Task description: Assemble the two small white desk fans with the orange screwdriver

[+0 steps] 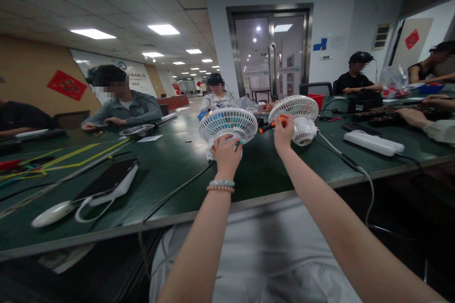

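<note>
Two small white fans stand side by side on the green table. My left hand (227,154) is closed at the back of the left fan (227,123), over its rear housing. A small teal piece shows beside my left thumb; I cannot make out what it is. My right hand (284,132) is closed on a screwdriver with an orange and black handle (267,127), held between the two fans. Just beyond the right hand is the right fan (296,108), its round motor housing (304,131) facing me.
A phone on a white stand (106,180) lies at the left, near yellow strips (81,156). On the right are a white power strip (374,142) and a dark phone (360,129). Cables cross the table's front edge. Several people sit around the table.
</note>
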`<state>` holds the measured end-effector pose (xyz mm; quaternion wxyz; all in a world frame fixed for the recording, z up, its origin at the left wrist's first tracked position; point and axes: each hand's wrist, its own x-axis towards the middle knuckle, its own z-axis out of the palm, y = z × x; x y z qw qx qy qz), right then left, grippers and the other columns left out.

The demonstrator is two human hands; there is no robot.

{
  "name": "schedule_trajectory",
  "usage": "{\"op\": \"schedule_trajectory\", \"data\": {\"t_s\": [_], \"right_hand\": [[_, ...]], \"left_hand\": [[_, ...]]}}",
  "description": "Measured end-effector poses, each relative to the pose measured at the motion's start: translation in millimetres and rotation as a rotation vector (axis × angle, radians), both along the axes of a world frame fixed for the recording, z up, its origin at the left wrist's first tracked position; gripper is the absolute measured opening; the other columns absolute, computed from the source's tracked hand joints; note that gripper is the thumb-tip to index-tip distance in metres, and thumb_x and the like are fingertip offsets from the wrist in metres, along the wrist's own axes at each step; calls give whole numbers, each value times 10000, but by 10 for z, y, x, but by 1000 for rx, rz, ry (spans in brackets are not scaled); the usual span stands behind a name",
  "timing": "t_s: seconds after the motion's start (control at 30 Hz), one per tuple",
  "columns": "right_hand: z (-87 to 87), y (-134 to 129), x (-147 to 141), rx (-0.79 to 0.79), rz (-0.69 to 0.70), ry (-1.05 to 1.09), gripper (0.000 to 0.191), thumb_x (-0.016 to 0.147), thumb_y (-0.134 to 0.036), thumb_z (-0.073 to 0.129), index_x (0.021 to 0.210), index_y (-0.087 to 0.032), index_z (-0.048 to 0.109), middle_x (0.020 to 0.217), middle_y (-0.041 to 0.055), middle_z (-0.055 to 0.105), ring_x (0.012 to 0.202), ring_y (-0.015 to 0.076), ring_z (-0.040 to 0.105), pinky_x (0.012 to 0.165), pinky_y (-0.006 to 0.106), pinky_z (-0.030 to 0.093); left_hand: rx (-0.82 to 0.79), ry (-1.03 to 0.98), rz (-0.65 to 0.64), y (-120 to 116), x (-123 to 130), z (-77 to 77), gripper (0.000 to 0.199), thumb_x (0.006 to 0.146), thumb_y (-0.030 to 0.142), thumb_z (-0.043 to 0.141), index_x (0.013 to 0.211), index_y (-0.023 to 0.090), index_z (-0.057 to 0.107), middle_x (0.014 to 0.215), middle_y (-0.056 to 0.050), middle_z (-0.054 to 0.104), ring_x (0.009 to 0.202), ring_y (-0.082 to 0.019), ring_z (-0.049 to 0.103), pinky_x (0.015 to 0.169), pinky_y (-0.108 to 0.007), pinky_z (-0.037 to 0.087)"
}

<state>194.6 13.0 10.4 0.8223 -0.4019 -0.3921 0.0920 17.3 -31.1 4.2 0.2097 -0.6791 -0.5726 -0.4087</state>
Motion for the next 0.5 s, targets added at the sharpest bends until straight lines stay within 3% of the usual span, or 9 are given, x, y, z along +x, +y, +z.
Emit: {"op": "schedule_trajectory", "data": {"t_s": [0.1, 0.3, 0.5], "right_hand": [[16, -4, -11, 45, -27, -37, 280, 778, -437, 439, 871, -190, 534, 807, 16, 545, 736, 129, 491, 701, 257, 393], [3, -32, 12, -3, 178, -22, 386, 821, -414, 280, 972, -197, 561, 716, 9, 544, 614, 129, 495, 561, 249, 380], [13, -32, 18, -17, 222, 14, 393, 811, -402, 306, 1014, -183, 561, 700, 9, 558, 563, 118, 487, 513, 243, 370]], "left_hand": [[-8, 4, 6, -6, 2, 8, 191, 728, 284, 583, 903, 280, 661, 1133, -45, 546, 1093, -267, 404, 866, -437, 307], [-7, 11, 5, -18, -1, 14, 183, 739, 292, 570, 897, 280, 660, 1126, -48, 547, 1082, -270, 411, 851, -437, 310], [-4, 6, 4, -13, 0, 13, 183, 735, 287, 575, 897, 285, 660, 1127, -44, 552, 1080, -268, 413, 848, -436, 311]]}}
